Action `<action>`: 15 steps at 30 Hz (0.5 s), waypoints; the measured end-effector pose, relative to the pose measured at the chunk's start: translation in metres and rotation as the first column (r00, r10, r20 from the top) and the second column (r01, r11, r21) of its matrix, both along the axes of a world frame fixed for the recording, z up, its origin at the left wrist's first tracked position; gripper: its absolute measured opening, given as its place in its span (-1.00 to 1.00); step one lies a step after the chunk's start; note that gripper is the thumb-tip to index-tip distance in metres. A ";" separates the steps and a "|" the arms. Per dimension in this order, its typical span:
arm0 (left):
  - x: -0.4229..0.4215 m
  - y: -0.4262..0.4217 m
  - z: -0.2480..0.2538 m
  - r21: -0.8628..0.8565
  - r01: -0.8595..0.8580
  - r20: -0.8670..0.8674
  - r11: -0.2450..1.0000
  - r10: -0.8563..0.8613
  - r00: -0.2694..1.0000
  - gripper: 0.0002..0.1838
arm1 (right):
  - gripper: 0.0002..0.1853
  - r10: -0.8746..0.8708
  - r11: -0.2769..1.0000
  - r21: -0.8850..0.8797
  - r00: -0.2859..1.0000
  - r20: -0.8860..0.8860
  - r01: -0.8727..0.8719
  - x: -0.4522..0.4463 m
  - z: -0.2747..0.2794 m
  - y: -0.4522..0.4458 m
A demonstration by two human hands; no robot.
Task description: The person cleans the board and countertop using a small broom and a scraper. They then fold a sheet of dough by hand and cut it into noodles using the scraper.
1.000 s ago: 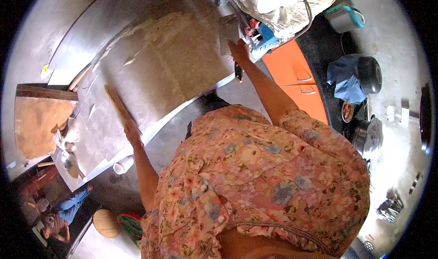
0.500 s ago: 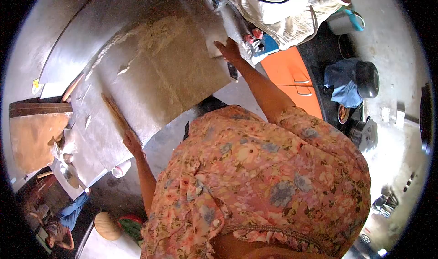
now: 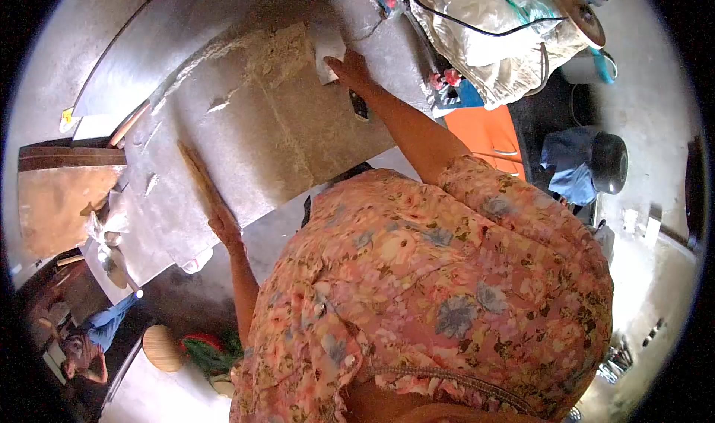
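Observation:
My left hand is closed around one end of a long, thin strip of wood, which lies across the near left part of a grey work surface. Farther along the surface, my right hand grips a flat scraper-like tool. Its pale rectangular blade extends past the fingers, and a dark handle end shows beside the wrist. Pale crumbly residue lies on the surface left of the blade, and a whitish flake sits between the two hands.
A bulging plastic-wrapped bundle with a black cord stands at the upper right. Below it are orange cupboard doors and a dark pot beside blue cloth. A brown board is at the left. Another person is at the lower left.
My right hand and its tool have moved left and farther away over the surface. My left hand still holds the wooden strip. The view has shifted slightly.

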State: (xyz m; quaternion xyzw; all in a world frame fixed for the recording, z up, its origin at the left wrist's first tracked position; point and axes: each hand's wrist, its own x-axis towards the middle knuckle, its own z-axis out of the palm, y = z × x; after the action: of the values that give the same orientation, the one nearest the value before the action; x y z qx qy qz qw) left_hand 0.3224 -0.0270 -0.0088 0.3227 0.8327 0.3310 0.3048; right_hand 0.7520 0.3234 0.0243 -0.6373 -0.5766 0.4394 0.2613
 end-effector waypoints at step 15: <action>-0.016 -0.003 -0.026 0.122 -0.136 0.080 0.983 0.126 0.989 -0.50 | -0.35 0.171 0.962 0.214 0.985 0.012 -0.170 -0.073 0.001 -0.023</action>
State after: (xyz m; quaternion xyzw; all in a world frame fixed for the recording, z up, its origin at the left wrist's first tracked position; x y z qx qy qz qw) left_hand 0.3062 -0.0295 -0.0343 0.2739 0.8179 0.4142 0.2907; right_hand 0.6790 0.3007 0.0248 -0.5522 -0.6724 0.3976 0.2914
